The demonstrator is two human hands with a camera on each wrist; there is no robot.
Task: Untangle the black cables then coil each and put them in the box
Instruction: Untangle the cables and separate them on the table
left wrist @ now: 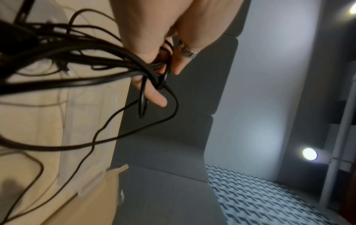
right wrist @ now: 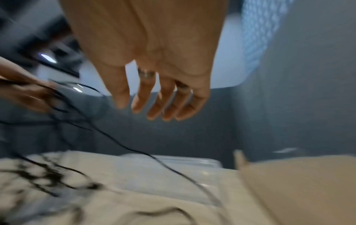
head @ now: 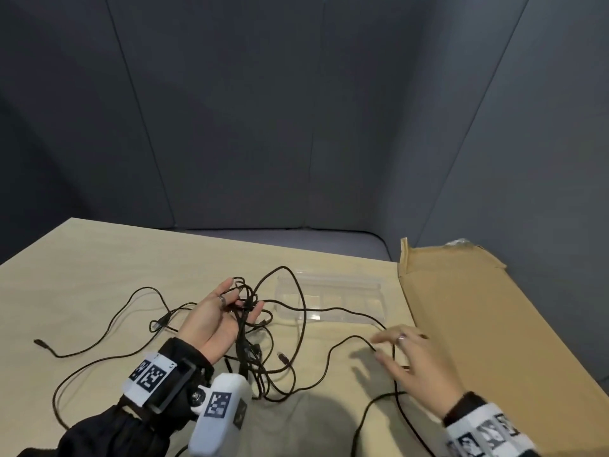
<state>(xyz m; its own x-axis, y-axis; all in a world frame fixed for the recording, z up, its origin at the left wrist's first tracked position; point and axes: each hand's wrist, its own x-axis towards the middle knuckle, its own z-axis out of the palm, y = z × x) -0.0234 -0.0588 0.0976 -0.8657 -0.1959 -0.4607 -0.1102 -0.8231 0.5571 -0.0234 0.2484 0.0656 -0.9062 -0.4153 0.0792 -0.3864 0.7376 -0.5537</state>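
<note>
Black cables [head: 263,341] lie tangled on the table [head: 99,275], their knot pinched and lifted by the left hand [head: 214,321]. Untangling is judged barely begun. The right hand [head: 415,361] is spread, empty; next, one loose strand should be drawn free. The clear box [head: 329,301] waits beyond.

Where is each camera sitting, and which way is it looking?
Head: worn on the head, looks down at the table; both hands and sleeves show.
Left wrist: looks along the left hand, which grips the black cables.
Right wrist: looks along the right hand, open and holding nothing; blurred.
Shared: all three show the cables, the clear plastic box and the cardboard.
</note>
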